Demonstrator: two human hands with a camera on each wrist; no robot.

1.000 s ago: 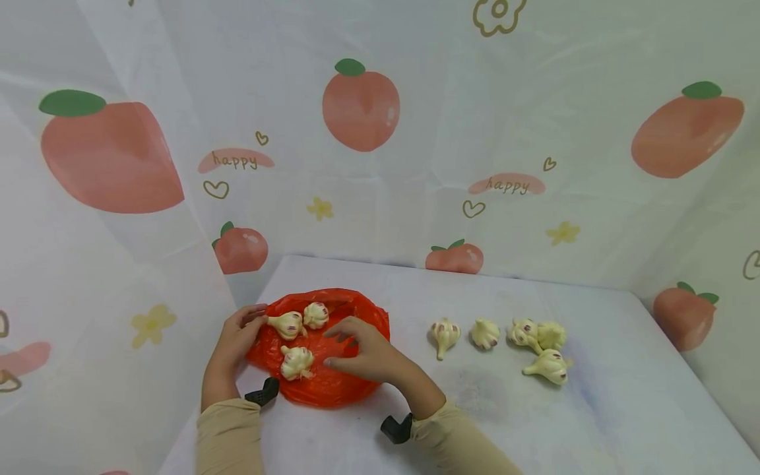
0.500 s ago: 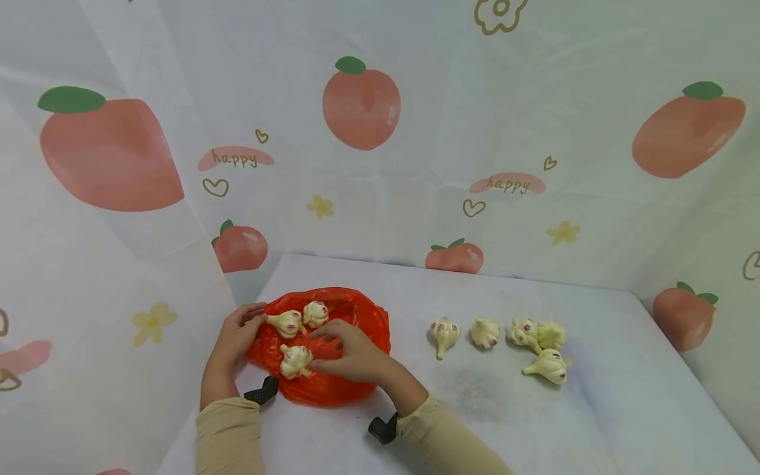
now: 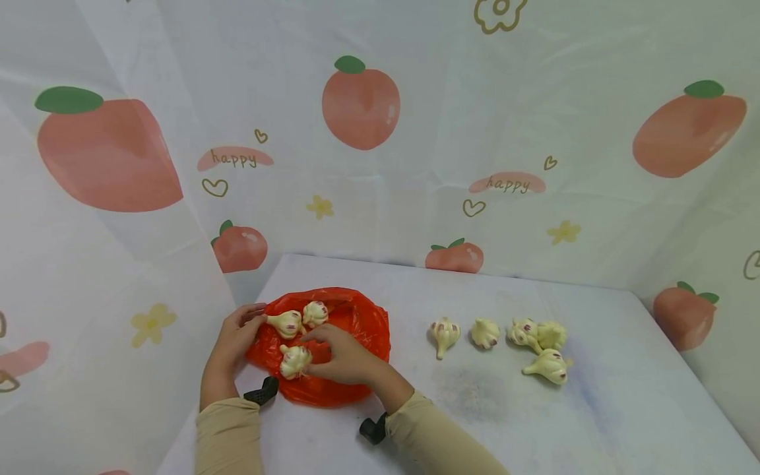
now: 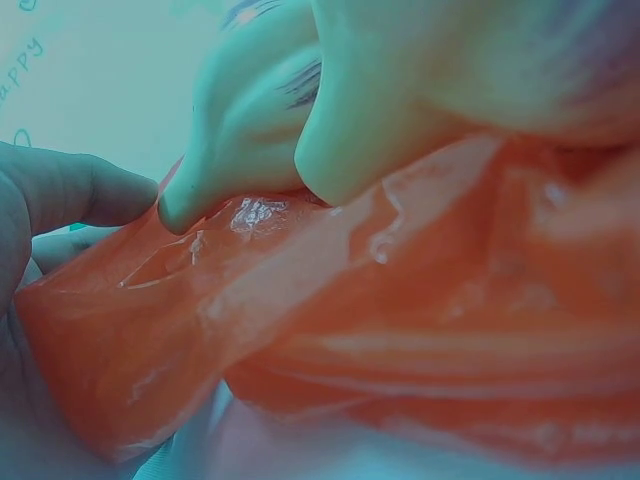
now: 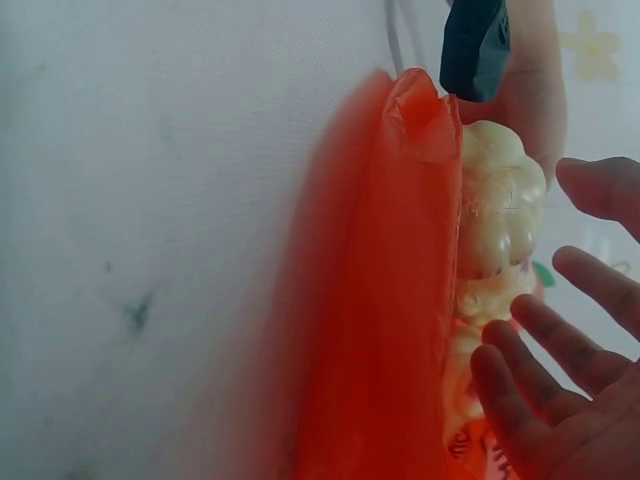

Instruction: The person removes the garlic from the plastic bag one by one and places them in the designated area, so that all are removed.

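Left hand (image 3: 235, 335), grip closed on red bag (image 3: 332, 390), right hand (image 3: 343, 357), grip spread, unloaded, just beside garlic (image 3: 293, 361) on bag, five bulbs (image 3: 444, 334) on the surface (image 3: 629, 396)

Right fingers (image 5: 572, 347) spread near pale garlic bulbs (image 5: 502, 205); red bag (image 5: 385, 300) alongside, black device (image 5: 474, 52) at top.

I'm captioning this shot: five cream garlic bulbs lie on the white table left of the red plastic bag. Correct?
Wrong side: the head view shows the five cream garlic bulbs on the white table right of the red plastic bag.
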